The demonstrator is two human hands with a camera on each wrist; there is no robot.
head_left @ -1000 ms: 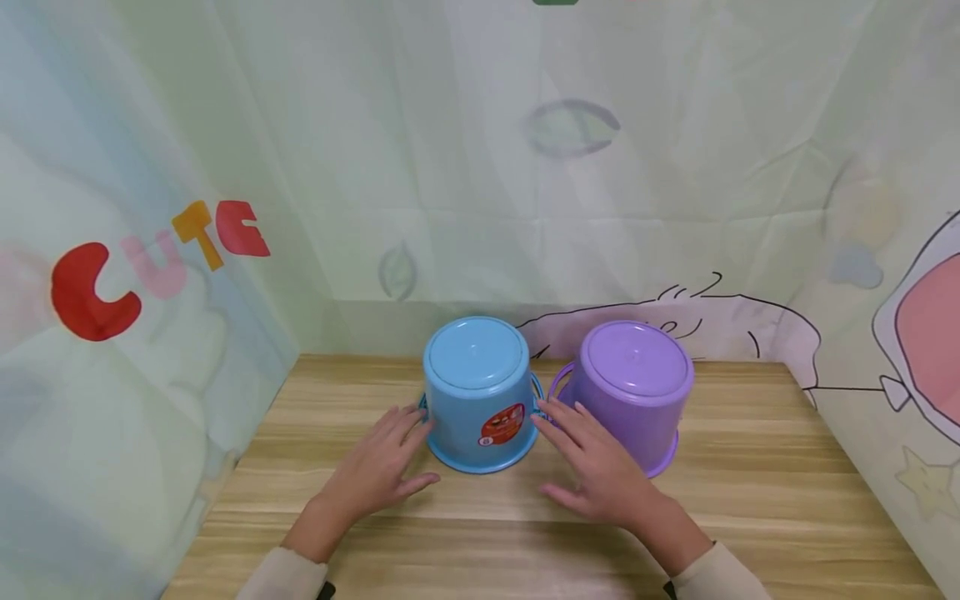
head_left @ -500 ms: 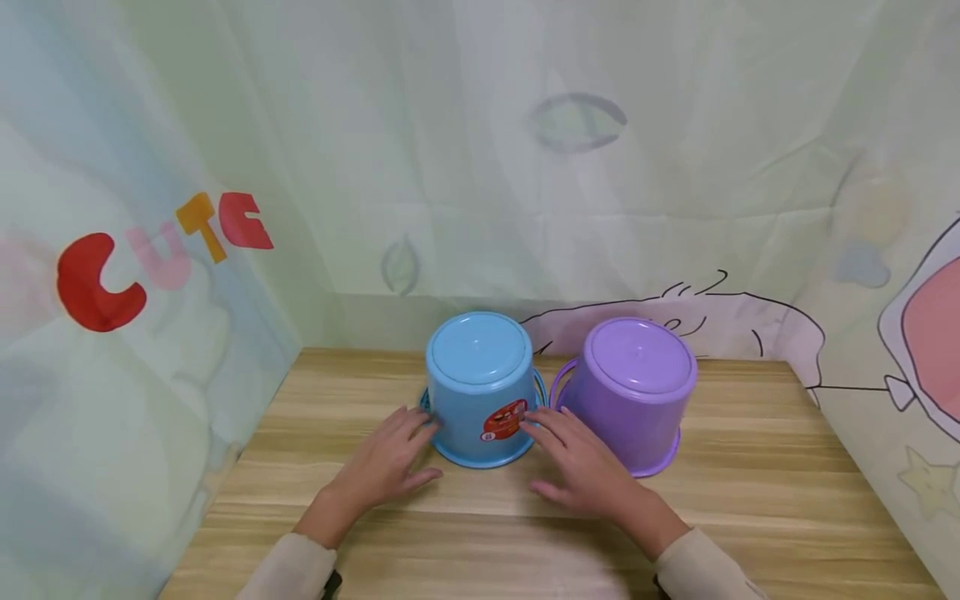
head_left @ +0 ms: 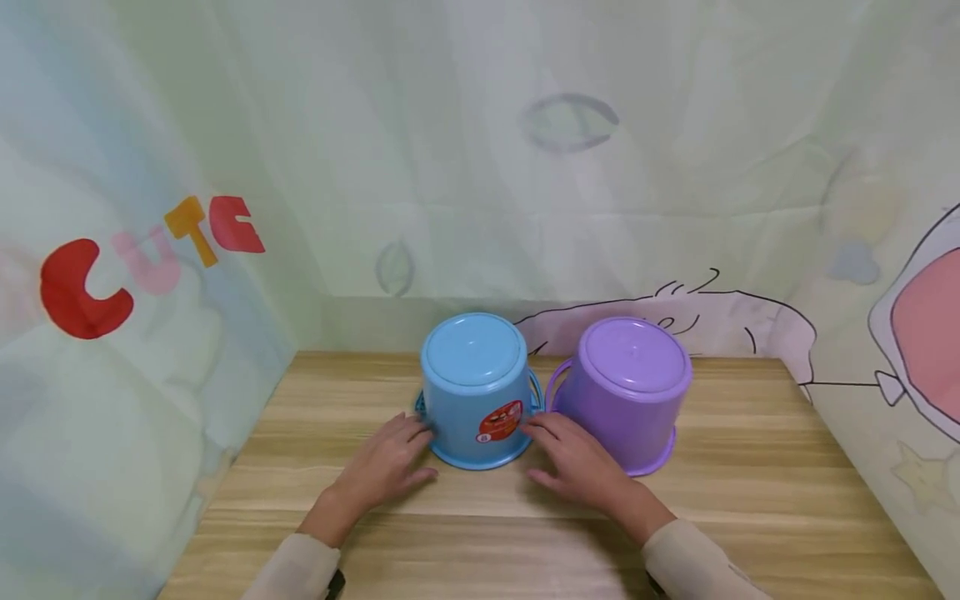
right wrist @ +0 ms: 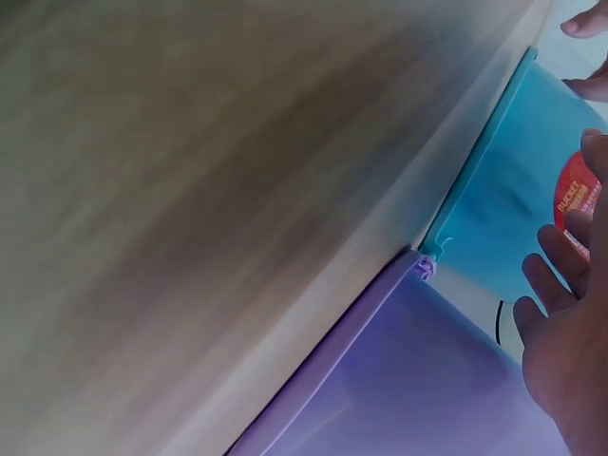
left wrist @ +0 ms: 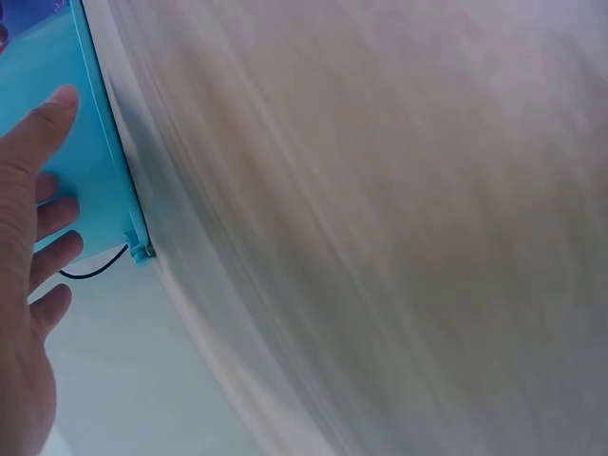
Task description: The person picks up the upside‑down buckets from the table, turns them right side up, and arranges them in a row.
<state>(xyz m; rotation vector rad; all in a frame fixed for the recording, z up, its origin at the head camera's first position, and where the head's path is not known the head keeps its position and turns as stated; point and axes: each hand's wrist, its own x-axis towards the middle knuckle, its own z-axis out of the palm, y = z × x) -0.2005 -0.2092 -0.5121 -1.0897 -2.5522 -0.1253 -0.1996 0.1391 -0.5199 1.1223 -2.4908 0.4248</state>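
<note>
A blue bucket (head_left: pixel 468 400) stands upside down on the wooden table, with a red oval label on its front. To its right a purple bucket (head_left: pixel 637 400) is upside down too, its handle loop beside the blue one. My left hand (head_left: pixel 382 467) is at the blue bucket's left side, fingers loosely spread; in the left wrist view the thumb (left wrist: pixel 49 123) stands apart from the fingers. At the other side, my right hand (head_left: pixel 573 462) has its fingertips by the label, overlapping the purple bucket's lower edge. Neither hand is wrapped round anything.
The wooden tabletop (head_left: pixel 480 550) runs up to a pale printed curtain (head_left: pixel 465 167) behind the buckets. Printed curtain panels also hang at the left and right sides, one with red and orange letters (head_left: pixel 86 287).
My right hand has shifted left and slightly down, closer to the label on the blue bucket. The left hand has barely moved. Both buckets stand where they were.
</note>
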